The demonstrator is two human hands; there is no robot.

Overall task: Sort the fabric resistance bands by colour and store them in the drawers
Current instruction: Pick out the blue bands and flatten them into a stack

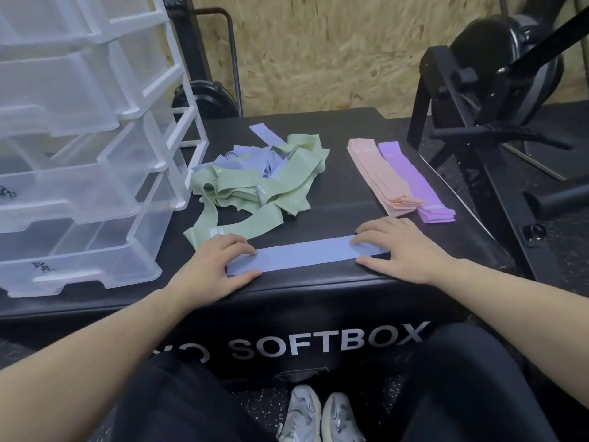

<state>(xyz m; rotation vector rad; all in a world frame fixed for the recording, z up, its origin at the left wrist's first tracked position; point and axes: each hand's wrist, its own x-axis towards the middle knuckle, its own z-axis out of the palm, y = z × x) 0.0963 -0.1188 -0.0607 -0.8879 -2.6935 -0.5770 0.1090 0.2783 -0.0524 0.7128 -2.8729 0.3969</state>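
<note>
A light blue band (pixel 306 255) lies flat along the front edge of the black soft box (pixel 344 199). My left hand (pixel 220 263) presses its left end and my right hand (pixel 398 247) presses its right end, fingers spread flat on the fabric. Behind it sits a tangled heap of green bands (pixel 255 186) mixed with more blue bands (pixel 251 157). At the right lie a neat pink stack (pixel 379 177) and a purple stack (pixel 411 183) side by side. A clear plastic drawer unit (pixel 79 173) stands at the left, with its drawers pulled out.
Black gym equipment (pixel 497 90) stands close to the box's right side. A chipboard wall (pixel 318 52) is behind. My knees and white shoes (pixel 318 416) are below the box front, on speckled rubber flooring.
</note>
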